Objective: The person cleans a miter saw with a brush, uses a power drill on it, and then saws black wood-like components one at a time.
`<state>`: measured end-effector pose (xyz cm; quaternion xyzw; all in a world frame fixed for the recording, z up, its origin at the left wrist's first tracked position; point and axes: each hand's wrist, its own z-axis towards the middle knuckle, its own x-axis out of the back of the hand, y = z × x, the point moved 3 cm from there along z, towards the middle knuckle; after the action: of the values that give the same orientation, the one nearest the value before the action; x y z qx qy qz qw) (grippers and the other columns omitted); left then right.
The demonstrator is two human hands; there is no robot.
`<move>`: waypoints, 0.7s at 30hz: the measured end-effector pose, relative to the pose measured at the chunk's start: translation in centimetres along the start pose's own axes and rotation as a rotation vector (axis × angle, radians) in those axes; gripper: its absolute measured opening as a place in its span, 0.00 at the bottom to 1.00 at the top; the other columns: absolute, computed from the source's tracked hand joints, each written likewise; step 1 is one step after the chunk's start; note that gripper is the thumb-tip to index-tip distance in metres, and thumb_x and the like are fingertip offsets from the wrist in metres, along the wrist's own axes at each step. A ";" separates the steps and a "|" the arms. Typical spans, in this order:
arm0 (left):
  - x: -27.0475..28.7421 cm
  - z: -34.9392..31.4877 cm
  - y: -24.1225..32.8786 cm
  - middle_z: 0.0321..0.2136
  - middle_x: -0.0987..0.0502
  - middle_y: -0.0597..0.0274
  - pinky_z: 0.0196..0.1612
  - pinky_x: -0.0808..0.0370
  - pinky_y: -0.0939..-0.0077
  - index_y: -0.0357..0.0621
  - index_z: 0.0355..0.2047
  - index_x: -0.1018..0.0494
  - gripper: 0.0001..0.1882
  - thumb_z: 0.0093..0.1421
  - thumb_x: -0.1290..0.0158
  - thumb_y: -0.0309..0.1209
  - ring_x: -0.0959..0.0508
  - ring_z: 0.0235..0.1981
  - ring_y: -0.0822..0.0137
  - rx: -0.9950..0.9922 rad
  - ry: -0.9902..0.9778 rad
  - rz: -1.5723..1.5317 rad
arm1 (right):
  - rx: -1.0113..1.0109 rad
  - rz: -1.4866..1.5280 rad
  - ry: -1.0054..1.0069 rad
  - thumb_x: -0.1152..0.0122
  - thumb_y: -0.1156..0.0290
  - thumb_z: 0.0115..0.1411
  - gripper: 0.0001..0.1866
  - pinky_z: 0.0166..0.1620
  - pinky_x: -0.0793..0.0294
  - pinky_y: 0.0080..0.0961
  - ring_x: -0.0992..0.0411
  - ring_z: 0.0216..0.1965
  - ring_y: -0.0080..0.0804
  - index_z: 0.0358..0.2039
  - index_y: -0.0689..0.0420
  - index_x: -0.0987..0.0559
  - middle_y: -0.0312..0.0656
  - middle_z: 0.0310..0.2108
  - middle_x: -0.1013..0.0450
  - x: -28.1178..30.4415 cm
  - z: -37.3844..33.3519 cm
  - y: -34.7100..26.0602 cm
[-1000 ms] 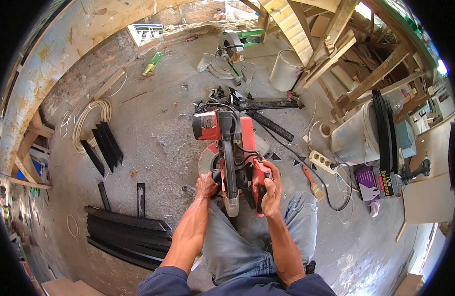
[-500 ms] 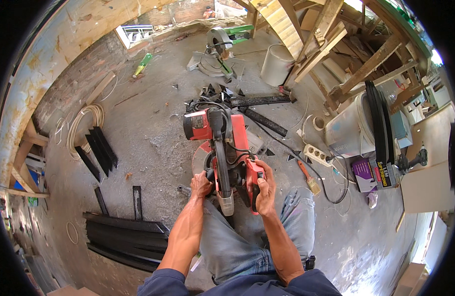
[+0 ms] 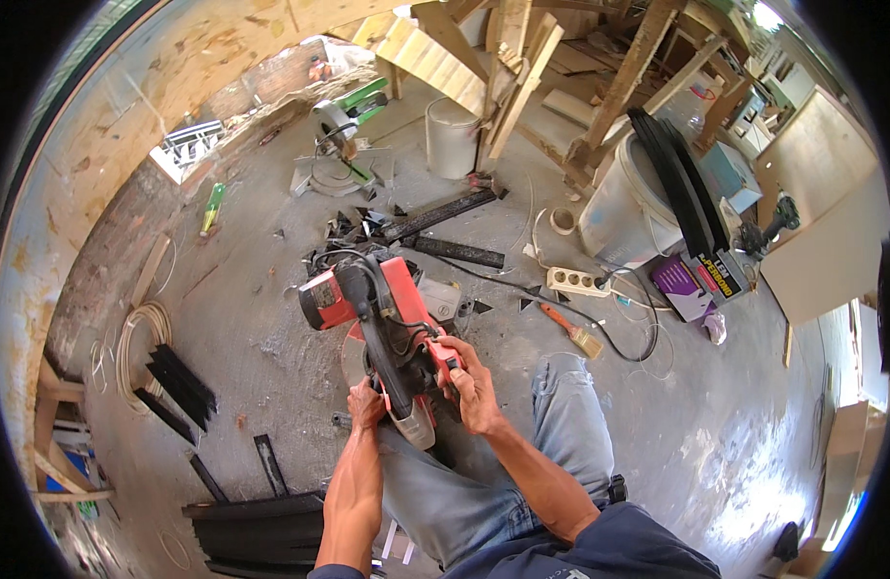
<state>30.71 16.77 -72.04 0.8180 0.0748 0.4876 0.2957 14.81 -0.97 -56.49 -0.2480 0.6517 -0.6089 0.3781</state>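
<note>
A red and black miter saw (image 3: pixel 401 289) stands on the floor just before my knees, its blade guard toward me. My right hand (image 3: pixel 476 391) is wrapped round the saw's red handle (image 3: pixel 443 353), thumb along its top. My left hand (image 3: pixel 366 403) is closed low on the saw's left side, beside the round blade (image 3: pixel 353 355); what its fingers grip is hidden. Behind the saw lie dark offcuts (image 3: pixel 358 228) and two long black strips, one of them nearer the saw (image 3: pixel 459 253).
Black strips (image 3: pixel 257 529) are stacked at the near left, with more (image 3: pixel 182 381) by a coiled hose (image 3: pixel 141 352). To the right are a brush (image 3: pixel 572 330), a power strip (image 3: pixel 575 281), cables and a white bucket (image 3: pixel 618 207). A green saw (image 3: pixel 343 154) stands farther back.
My view has turned, so the surroundings sit tilted and most things appear farther left. Both hands stay at the same places on the saw.
</note>
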 end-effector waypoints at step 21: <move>-0.1 0.5 -0.5 0.38 0.19 0.43 0.43 0.23 0.49 0.49 0.44 0.20 0.21 0.59 0.45 0.48 0.20 0.43 0.39 -0.027 -0.027 0.088 | -0.001 -0.092 -0.034 0.56 0.52 0.66 0.29 0.36 0.29 0.27 0.30 0.30 0.27 0.63 0.54 0.36 0.38 0.28 0.30 -0.1 -0.1 -1.1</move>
<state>31.17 16.95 -72.61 0.8228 0.0281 0.4902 0.2860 14.68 -0.99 -55.44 -0.2884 0.6334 -0.6209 0.3607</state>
